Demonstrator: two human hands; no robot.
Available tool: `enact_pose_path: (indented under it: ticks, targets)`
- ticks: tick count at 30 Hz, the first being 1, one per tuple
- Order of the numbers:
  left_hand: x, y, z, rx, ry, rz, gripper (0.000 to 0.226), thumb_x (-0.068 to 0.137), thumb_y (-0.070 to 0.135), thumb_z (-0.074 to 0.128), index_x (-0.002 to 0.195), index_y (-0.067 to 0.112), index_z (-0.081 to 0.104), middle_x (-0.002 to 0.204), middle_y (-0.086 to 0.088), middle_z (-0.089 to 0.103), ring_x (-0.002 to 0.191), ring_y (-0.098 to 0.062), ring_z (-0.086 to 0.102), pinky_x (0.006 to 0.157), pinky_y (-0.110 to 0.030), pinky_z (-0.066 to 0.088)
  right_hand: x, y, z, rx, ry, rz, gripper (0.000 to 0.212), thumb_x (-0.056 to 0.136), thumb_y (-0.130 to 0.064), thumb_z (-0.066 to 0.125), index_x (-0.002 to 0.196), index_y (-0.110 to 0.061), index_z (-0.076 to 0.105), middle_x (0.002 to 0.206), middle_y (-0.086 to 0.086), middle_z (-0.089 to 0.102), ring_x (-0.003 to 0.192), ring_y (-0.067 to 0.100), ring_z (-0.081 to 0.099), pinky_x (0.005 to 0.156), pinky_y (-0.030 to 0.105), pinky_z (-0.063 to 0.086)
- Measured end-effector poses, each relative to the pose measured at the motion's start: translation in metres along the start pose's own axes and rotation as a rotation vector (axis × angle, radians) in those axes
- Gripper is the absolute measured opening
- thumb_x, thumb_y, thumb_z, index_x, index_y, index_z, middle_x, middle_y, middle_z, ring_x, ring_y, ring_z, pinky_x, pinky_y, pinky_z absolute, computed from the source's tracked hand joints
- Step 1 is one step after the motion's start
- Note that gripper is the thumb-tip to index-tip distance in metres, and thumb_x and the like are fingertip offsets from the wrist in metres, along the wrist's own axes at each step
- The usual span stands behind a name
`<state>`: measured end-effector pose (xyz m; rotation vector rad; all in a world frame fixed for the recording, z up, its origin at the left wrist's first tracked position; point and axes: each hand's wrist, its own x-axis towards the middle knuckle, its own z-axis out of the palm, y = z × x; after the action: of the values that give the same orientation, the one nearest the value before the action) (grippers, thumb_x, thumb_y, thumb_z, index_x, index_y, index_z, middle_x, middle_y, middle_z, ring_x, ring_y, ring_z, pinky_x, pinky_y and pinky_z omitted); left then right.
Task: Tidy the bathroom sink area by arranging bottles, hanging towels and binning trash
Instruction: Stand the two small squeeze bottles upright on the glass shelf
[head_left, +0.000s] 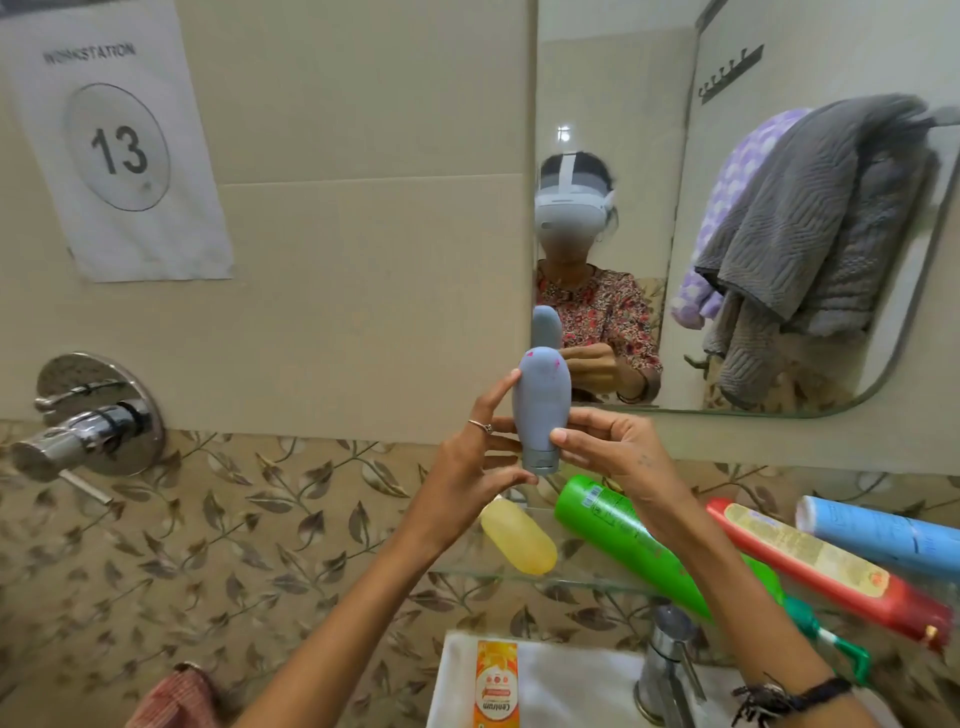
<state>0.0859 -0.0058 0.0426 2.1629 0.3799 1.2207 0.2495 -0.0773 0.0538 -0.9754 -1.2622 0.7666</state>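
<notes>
A grey squeeze tube (542, 402) stands cap-down in the air above the glass shelf (524, 577), in front of the mirror's left edge. My left hand (475, 457) holds its left side, index finger stretched up along it and thumb near the cap. My right hand (608, 441) pinches the tube just above the cap from the right. On the shelf lie a yellow bottle (519, 535), a green bottle (623, 540), a red tube (826, 566) and a blue tube (883, 535).
A grey towel (815, 218) and a purple one (727, 197) hang on a bar at the right. The mirror (623, 104) reflects a person. A chrome tap (670, 665) and an orange box (496, 686) sit at the white sink (561, 680). A wall valve (88, 421) juts out left.
</notes>
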Motion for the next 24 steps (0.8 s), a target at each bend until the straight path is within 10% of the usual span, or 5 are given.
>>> enact_pose_path:
  ticks: [13,24]
  targets:
    - [-0.048,-0.060,-0.039,0.112,0.040,-0.164,0.089,0.080,-0.002,0.066,0.132,0.058,0.025,0.103,0.015,0.066,0.092,-0.004,0.068,0.084,-0.020,0.054,0.021,0.070,0.060,-0.073,-0.057,0.112,0.021,0.082,0.006,0.061,0.099,-0.006,0.067,0.077,-0.011,0.073,0.070,-0.006,0.065,0.065,0.008,0.047]
    - [-0.077,-0.089,-0.046,0.107,0.149,-0.264,0.091,0.080,-0.004,0.065,0.133,0.058,0.024,0.104,0.009,0.067,0.090,-0.008,0.070,0.083,-0.023,0.055,0.031,0.100,0.089,-0.261,-0.009,0.152,0.026,0.076,0.002,0.069,0.097,-0.011,0.062,0.092,0.008,0.070,0.086,0.019,0.067,0.076,0.024,0.052]
